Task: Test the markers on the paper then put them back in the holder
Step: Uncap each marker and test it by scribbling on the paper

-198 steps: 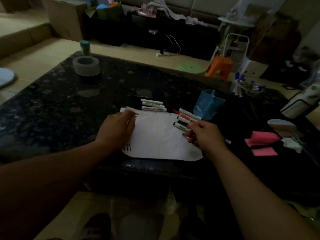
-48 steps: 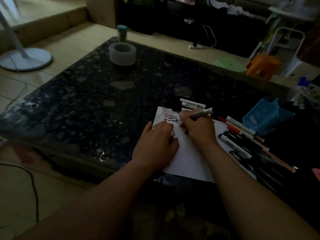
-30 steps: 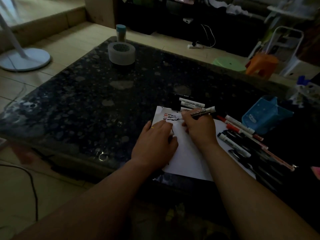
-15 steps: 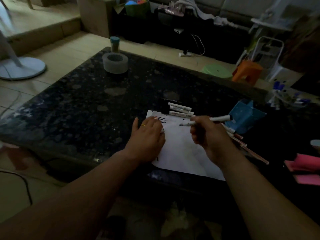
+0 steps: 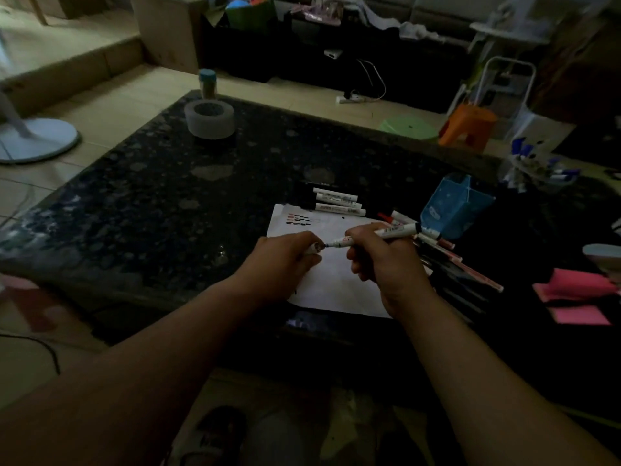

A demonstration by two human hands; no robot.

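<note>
Right hand [image 5: 383, 260] grips a marker [image 5: 393, 232]. Its tip points at the cap [image 5: 312, 248] pinched by the left hand [image 5: 285, 264], above the paper [image 5: 336, 284].

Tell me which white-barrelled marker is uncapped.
The white marker gripped in the right hand: its bare tip points at the cap in the left hand. The three markers beyond the white paper wear black caps.
</note>
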